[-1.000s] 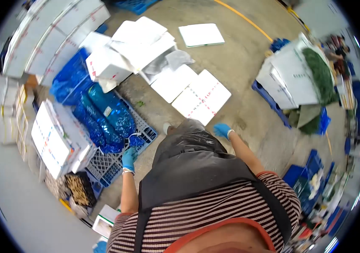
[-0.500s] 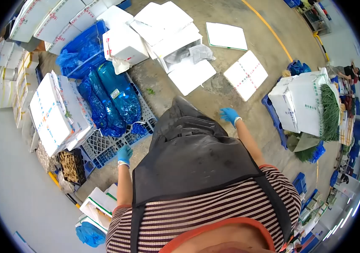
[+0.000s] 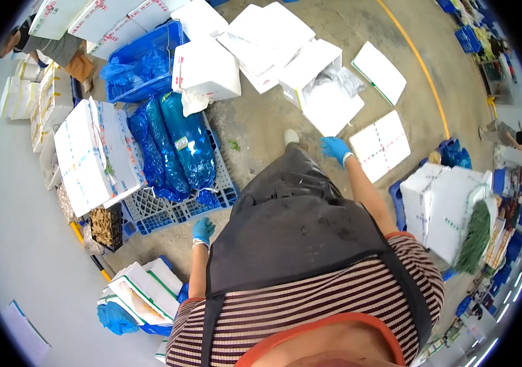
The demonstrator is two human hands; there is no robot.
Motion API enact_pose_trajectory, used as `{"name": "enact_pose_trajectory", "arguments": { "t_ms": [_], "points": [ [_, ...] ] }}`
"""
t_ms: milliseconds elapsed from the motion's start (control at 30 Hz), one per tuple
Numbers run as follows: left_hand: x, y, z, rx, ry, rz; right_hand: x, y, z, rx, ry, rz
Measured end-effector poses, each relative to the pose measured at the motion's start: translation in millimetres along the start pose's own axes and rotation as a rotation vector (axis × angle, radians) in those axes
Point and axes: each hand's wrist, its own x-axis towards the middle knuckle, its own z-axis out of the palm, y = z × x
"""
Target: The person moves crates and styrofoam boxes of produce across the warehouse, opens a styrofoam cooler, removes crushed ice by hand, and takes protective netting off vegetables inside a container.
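My left hand (image 3: 203,230), in a blue glove, hangs over the floor just below the edge of the pallet (image 3: 157,211); its fingers are apart and hold nothing. My right hand (image 3: 335,150), also gloved in blue, is raised beside the white foam lid with red and green print (image 3: 381,147), its fingers spread and without contact. Long blue plastic-wrapped bundles (image 3: 189,144) lie on the pallet. Beyond my right hand, an open white foam box (image 3: 310,67) has a loose white panel (image 3: 332,109) and grey plastic (image 3: 343,81) at its mouth.
A blue crate (image 3: 145,64) with blue bags stands behind the bundles. White boxes (image 3: 83,156) are stacked at the left, near a black crate of brown produce (image 3: 107,226). Another person (image 3: 56,48) is at the upper left. Boxes with greenery (image 3: 476,235) stand at the right.
The view has turned and shifted, so the pallet and boxes appear displaced. My left hand has come away from the blue bundles' end. My right hand is now nearer the printed lid.
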Motion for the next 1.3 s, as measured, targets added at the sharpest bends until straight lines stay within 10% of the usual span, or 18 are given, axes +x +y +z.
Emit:
{"name": "enact_pose_trajectory", "arguments": {
  "t_ms": [133, 400, 600, 867, 933, 1300],
  "points": [
    [27, 32, 66, -0.070, -0.033, -0.109, 52, -59, -41, -0.169, -0.030, -0.035],
    [33, 211, 194, 0.383, -0.096, 0.334, 165, -112, -55, -0.341, -0.073, 0.299],
    [183, 301, 206, 0.368, -0.080, 0.473, 212, -188, 50, -0.375, -0.162, 0.086],
    [399, 481, 239, 1.122, -0.010, 1.021, 202, -232, 153, -0.350, -0.248, 0.083],
    [417, 528, 267, 0.795, 0.184, 0.642, 199, -209, 154, -0.350, -0.245, 0.144],
    [452, 527, 326, 0.614, 0.066, 0.546, 192, -218, 188, -0.544, -0.176, 0.268]
  ]
}}
